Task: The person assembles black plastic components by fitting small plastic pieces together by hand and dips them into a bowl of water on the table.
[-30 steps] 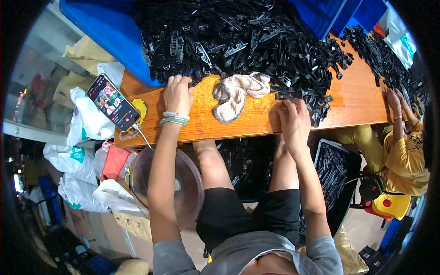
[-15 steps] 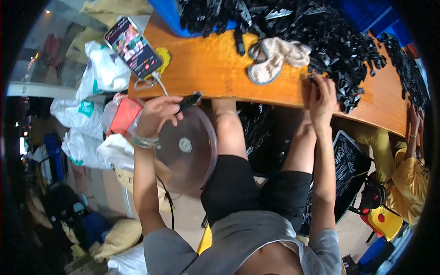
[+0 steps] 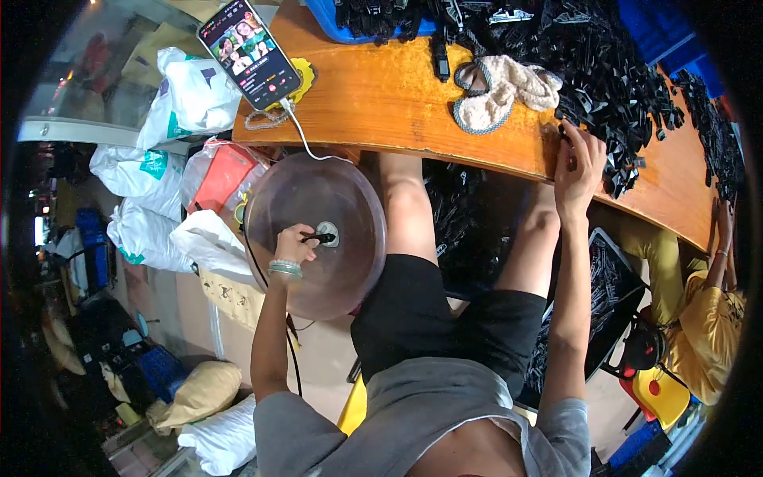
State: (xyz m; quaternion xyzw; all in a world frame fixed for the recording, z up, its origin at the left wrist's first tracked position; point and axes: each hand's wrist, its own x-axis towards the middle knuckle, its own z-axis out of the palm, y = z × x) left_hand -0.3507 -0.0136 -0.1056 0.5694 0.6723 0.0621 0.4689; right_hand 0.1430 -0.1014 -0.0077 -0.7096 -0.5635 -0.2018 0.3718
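Note:
Over the round translucent tub [image 3: 350, 187] at my left, my left hand [image 3: 294, 244] pinches a small black plastic piece [image 3: 321, 238]. A pale round patch shows at the tub's bottom behind it. My right hand [image 3: 581, 163] rests at the near edge of the orange-brown wooden table [image 3: 373, 99], beside a large heap of black plastic parts [image 3: 592, 75]. Its fingers are curled, and something dark shows by the fingertips, too small to make out. A beige knitted cloth item [image 3: 509, 91] with a blue-grey edge lies left of that hand.
A lit phone [image 3: 253, 60] with a white cable stands at the table's left, above white plastic bags [image 3: 143, 179]. Blue bins [image 3: 668, 40] border the heap. Below the table on the right is a black tray [image 3: 592, 298] of black parts; a person in yellow [image 3: 711, 318] works farther right.
My left hand has come down and toward me from the table's edge to over the tub, with the black piece in it. My right hand stays by the heap. The whole view has shifted slightly.

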